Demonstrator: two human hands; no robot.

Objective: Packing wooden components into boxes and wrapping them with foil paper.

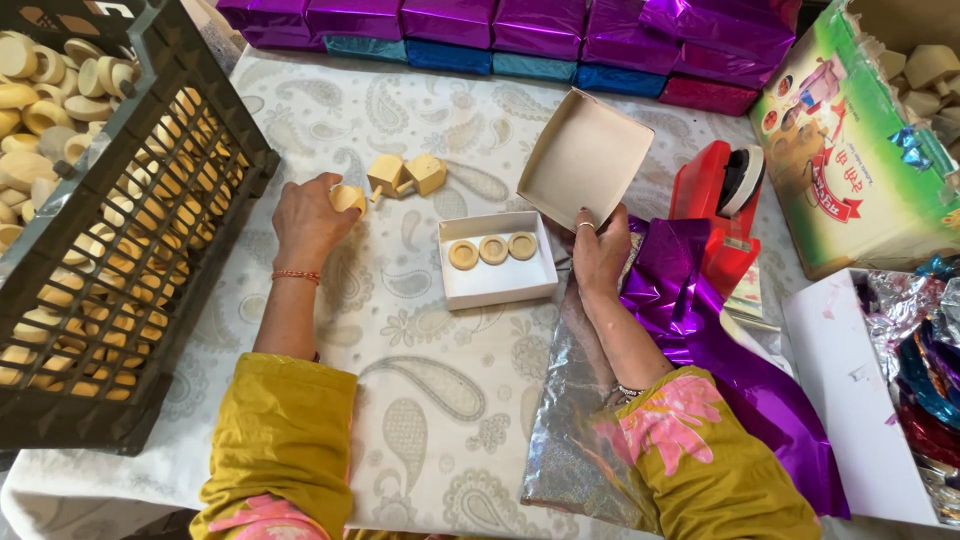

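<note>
My left hand (308, 218) grips a small wooden piece (349, 198) beside two others (407, 175). My right hand (598, 250) holds the box lid (585, 155) above the white box (497, 275).

Three wooden rings (492, 249), one white box (497, 281).

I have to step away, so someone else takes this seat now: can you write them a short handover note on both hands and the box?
Left hand: fingers closed on a small wooden piece, beside two more wooden pieces on the tablecloth.
Right hand: holds the box lid tilted up at its lower edge.
White box: open, between the hands, three round wooden rings in a row along its back wall; the rest of it is bare.
Purple foil lies under the right forearm, unwrapped; the black crate on the left holds many more pieces.
Left: fill box, close, wrap.
</note>
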